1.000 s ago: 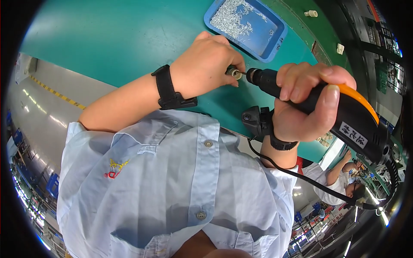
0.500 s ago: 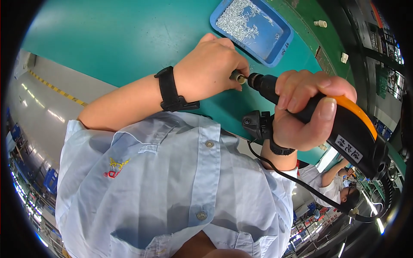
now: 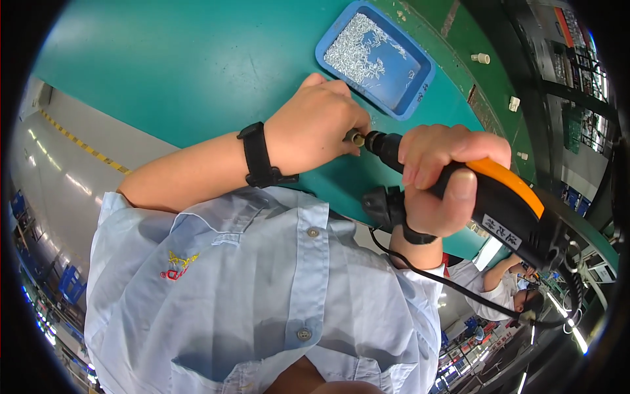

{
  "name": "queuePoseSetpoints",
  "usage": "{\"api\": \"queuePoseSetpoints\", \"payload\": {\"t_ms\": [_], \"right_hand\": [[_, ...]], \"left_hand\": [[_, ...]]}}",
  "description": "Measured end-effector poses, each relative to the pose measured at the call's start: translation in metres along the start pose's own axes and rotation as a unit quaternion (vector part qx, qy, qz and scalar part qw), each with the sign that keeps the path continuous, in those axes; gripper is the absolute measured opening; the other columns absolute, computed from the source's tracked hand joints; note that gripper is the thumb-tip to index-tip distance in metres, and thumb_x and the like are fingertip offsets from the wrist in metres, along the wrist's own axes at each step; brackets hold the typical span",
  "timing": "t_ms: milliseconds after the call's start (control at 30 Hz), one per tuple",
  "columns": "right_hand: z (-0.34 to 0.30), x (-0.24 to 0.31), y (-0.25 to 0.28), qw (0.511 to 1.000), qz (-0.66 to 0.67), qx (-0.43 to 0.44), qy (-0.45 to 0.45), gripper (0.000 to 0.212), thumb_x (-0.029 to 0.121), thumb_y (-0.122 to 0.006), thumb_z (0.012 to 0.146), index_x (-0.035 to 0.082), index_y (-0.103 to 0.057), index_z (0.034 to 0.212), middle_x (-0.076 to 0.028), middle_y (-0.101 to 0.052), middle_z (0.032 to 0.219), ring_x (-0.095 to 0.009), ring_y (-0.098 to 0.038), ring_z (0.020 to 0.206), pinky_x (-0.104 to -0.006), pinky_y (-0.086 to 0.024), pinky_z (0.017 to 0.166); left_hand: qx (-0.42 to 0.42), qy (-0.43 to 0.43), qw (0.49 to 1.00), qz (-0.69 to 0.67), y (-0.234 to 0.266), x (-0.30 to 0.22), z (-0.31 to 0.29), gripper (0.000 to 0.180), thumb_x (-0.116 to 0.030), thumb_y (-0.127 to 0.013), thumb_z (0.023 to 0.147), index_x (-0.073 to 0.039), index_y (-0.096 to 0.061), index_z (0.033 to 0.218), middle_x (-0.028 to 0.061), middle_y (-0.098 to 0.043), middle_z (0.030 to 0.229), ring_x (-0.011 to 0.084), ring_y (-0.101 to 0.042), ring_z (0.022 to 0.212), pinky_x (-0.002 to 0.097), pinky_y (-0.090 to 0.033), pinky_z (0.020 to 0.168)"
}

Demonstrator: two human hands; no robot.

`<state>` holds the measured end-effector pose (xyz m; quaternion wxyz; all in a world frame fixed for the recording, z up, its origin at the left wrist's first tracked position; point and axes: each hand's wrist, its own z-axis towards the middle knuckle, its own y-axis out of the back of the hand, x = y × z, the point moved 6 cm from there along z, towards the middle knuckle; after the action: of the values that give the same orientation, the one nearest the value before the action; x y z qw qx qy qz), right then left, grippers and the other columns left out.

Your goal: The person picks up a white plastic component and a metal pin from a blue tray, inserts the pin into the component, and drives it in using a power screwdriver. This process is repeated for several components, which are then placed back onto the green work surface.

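My left hand [image 3: 319, 125], with a black strap on its wrist, has its fingers closed round a small beige tubular part [image 3: 356, 138]. The part's open end faces right. My right hand [image 3: 443, 174] wraps round a black and orange electric screwdriver [image 3: 508, 210], held tilted with its nose toward the tube. Its tip is at the tube's mouth; how deep the bit reaches inside, I cannot tell. Beyond my hands, a blue tray [image 3: 420, 88] holds many small silvery screw-like pieces [image 3: 357, 49], heaped mostly toward its left side.
The hands work over a green tabletop [image 3: 164, 65]. Several pale fittings, one of them a beige fitting [image 3: 481, 58], lie on a green surface past the tray. A black cable [image 3: 459, 287] loops from the screwdriver's rear. Another person [image 3: 489, 282] works at the lower right.
The whole view has shifted, so the tray and both hands appear lower and slightly left. The screwdriver's nose is a little closer to the tube. Both grips stay the same.
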<state>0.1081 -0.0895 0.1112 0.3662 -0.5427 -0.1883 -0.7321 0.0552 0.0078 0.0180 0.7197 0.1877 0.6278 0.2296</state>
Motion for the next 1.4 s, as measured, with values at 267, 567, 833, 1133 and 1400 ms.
{"api": "queuePoseSetpoints", "payload": {"t_ms": [267, 567, 833, 1133, 1400], "right_hand": [[0.032, 0.023, 0.052, 0.984, -0.05, -0.095, 0.144, 0.022, 0.027, -0.045, 0.089, 0.006, -0.053, 0.094, 0.0, -0.04, 0.055, -0.013, -0.039, 0.046, -0.0283, -0.033, 0.05], [0.038, -0.004, 0.058, 0.977, -0.086, -0.158, 0.113, 0.018, 0.02, -0.05, 0.086, 0.003, -0.05, 0.09, -0.003, -0.041, 0.053, -0.015, -0.042, 0.047, -0.0321, -0.039, 0.052], [0.029, 0.037, 0.026, 0.986, 0.01, -0.04, 0.162, 0.024, 0.026, -0.04, 0.092, 0.004, -0.045, 0.1, -0.005, -0.043, 0.055, -0.015, -0.041, 0.041, -0.0314, -0.037, 0.044], [0.039, 0.037, 0.04, 0.976, -0.073, -0.107, 0.178, 0.028, 0.032, -0.042, 0.09, 0.008, -0.053, 0.099, 0.0, -0.041, 0.058, -0.012, -0.038, 0.048, -0.029, -0.033, 0.051], [0.022, 0.051, 0.024, 0.985, 0.04, -0.055, 0.161, 0.03, 0.034, -0.045, 0.089, 0.01, -0.056, 0.101, 0.001, -0.042, 0.06, -0.01, -0.04, 0.05, -0.026, -0.031, 0.052]], "left_hand": [[-0.001, -0.041, 0.999, 0.021, 0.0, -0.007, -0.003, 0.021, -0.016, -0.074, 0.065, -0.013, -0.063, 0.083, -0.0026, -0.062, 0.08, 0.0195, -0.051, 0.089, 0.0355, -0.033, 0.081], [-0.031, -0.072, 0.996, 0.034, 0.017, -0.018, 0.008, 0.026, -0.017, -0.075, 0.065, -0.012, -0.063, 0.087, 0.0007, -0.058, 0.088, 0.0213, -0.05, 0.093, 0.0355, -0.035, 0.082], [-0.084, -0.101, 0.991, -0.007, 0.021, -0.004, 0.033, 0.017, -0.016, -0.07, 0.07, -0.013, -0.069, 0.087, 0.0021, -0.058, 0.082, 0.0218, -0.052, 0.086, 0.0353, -0.04, 0.082], [-0.045, -0.086, 0.995, 0.027, 0.014, 0.013, 0.078, 0.011, -0.014, -0.066, 0.075, -0.007, -0.068, 0.083, 0.0046, -0.061, 0.08, 0.0249, -0.055, 0.087, 0.0347, -0.043, 0.081], [-0.032, -0.103, 0.994, -0.034, 0.029, 0.001, 0.05, 0.009, -0.01, -0.072, 0.07, -0.009, -0.069, 0.079, 0.0024, -0.059, 0.08, 0.0206, -0.055, 0.082, 0.0314, -0.041, 0.08]]}}
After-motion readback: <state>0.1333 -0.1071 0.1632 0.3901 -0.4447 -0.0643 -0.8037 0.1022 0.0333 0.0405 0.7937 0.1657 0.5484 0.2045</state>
